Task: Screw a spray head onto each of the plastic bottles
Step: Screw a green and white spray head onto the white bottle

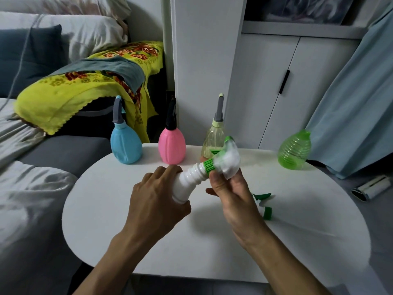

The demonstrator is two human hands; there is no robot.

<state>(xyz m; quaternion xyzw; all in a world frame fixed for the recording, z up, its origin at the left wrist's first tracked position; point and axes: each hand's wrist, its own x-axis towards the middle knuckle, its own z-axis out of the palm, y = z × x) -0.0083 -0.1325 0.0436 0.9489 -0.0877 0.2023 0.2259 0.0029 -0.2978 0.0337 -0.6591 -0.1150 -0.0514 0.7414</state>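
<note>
While the white bottle [187, 182] is clasped by the left hand [156, 196] and the spray head [225, 160] pinched by the right hand [230, 188], threads could be crossed if tilted.

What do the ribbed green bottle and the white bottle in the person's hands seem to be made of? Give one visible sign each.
Ribbed green bottle: probably thin translucent plastic, glossy; the table shows faintly through it.
White bottle: probably opaque plastic, smooth with a slight sheen; nothing shows through its moulded ridged neck.

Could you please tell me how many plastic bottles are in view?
5: blue bottle, pink bottle and clear bottle stand along the table's far edge, green bottle far right, white bottle in hands.
</note>
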